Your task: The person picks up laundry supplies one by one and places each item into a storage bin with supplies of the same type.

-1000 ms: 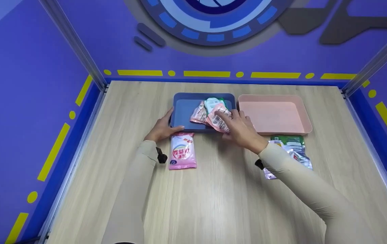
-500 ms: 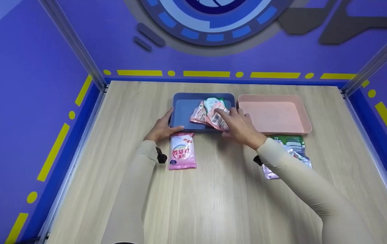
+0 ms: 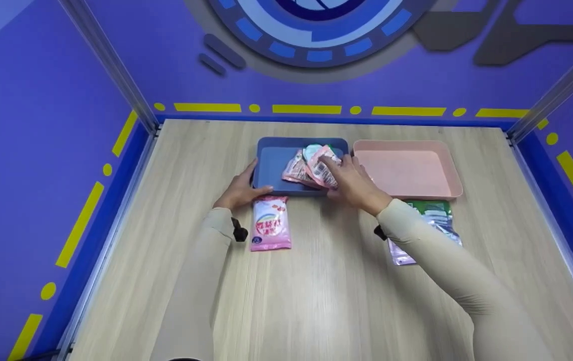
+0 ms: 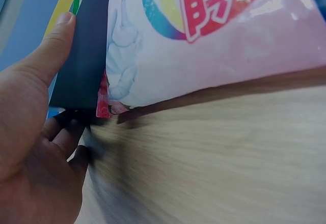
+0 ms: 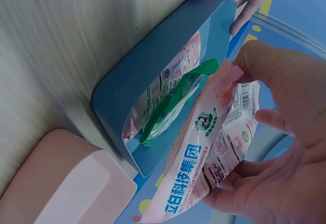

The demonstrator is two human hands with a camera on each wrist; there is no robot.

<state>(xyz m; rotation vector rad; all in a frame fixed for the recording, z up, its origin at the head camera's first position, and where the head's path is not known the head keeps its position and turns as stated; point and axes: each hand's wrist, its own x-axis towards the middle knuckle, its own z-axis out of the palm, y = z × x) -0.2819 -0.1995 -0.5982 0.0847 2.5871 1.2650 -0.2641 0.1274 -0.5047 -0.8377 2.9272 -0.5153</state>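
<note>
In the head view my left hand (image 3: 238, 191) grips the near left corner of a dark blue tray (image 3: 271, 163), its thumb on the front wall. My right hand (image 3: 355, 186) pinches a pink and white packet (image 3: 323, 168) over the tray's right side. The right wrist view shows this packet (image 5: 204, 147) tilted, its printed side and barcode visible. Below it in the tray lie another pink packet (image 3: 294, 168) and a green-edged packet (image 5: 175, 99). A pink and white laundry-type packet (image 3: 270, 224) lies on the table just in front of the tray, close to my left hand.
An empty pink tray (image 3: 409, 168) stands to the right of the blue one. In front of it, partly under my right forearm, lie green and silver-purple packets (image 3: 434, 215). Purple panels (image 3: 316, 90) border the wooden table (image 3: 311, 301) at the back and sides.
My right hand has shifted slightly left and away from me, and the pink packet has tilted and moved a little with it. My left hand and the trays stay put.
</note>
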